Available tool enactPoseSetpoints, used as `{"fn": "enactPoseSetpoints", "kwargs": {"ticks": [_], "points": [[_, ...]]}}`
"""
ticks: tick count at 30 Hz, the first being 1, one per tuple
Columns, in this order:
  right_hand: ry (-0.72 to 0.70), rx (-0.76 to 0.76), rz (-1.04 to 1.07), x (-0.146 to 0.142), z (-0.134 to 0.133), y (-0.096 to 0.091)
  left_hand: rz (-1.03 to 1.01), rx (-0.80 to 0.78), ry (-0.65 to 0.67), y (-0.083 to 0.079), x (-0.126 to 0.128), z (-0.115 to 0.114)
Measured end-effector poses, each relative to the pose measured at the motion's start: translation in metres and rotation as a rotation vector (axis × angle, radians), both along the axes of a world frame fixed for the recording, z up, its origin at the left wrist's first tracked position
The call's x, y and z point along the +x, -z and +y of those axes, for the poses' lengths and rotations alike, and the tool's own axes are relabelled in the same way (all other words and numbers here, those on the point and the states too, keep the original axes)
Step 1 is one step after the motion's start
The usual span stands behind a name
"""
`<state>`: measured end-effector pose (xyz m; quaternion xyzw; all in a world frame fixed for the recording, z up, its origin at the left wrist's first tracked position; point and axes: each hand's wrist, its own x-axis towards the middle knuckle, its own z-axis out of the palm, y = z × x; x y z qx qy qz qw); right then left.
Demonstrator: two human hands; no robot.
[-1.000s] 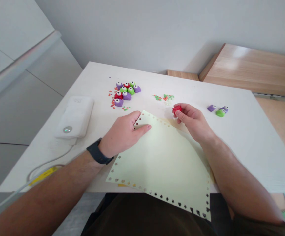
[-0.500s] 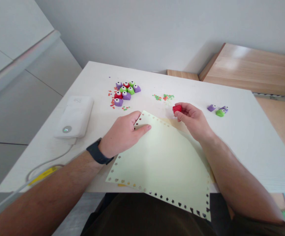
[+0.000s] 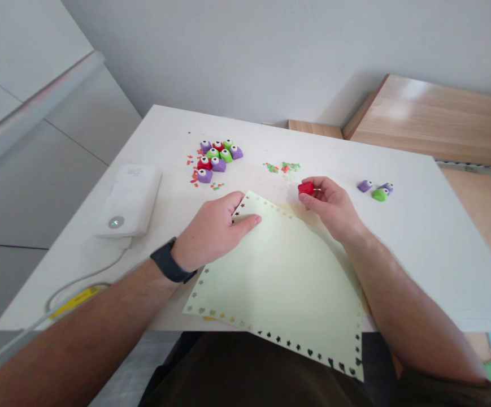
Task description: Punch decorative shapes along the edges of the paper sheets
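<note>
Between thumb and fingers, my left hand (image 3: 217, 232) grips the upper left part of a pale green sheet of paper (image 3: 287, 277). Star and heart holes run along the sheet's edges, and its lower part hangs past the table's front edge. My right hand (image 3: 334, 206) pinches a small red craft punch (image 3: 305, 189) just beyond the sheet's upper right side. Part of a yellowish sheet (image 3: 302, 215) shows beneath the green one. Several purple, red and green craft punches (image 3: 217, 164) stand grouped at the back left.
Three more punches (image 3: 379, 194) lie on the right of the white table (image 3: 423, 243). Red and green paper bits (image 3: 290, 168) are scattered near the back. A white power bank (image 3: 130, 198) with a cable is at the left. A wooden piece of furniture (image 3: 435, 118) stands behind right.
The red punch in my right hand has turned slightly. My left hand and the green sheet have hardly moved.
</note>
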<state>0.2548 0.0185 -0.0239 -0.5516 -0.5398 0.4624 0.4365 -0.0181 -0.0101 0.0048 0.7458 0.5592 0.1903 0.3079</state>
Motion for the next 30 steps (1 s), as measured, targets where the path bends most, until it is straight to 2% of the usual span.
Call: {"fn": "enactPoseSetpoints", "kwargs": {"ticks": [8, 14, 21, 26, 30], "points": [[-0.041, 0.002, -0.020, 0.001, 0.001, 0.004, 0.019, -0.005, 0.002, 0.004, 0.000, 0.001], [-0.012, 0.023, 0.013, 0.001, 0.002, 0.004, -0.008, 0.008, 0.000, 0.000, 0.001, 0.001], [-0.001, -0.025, 0.033, 0.001, 0.004, 0.003, -0.029, 0.007, -0.008, -0.003, 0.001, 0.000], [0.031, 0.050, 0.020, 0.001, 0.007, 0.008, -0.033, 0.013, -0.012, -0.003, 0.001, 0.000], [0.027, 0.088, -0.094, 0.003, 0.010, 0.013, 0.006, 0.010, -0.006, -0.001, 0.001, 0.000]]}}
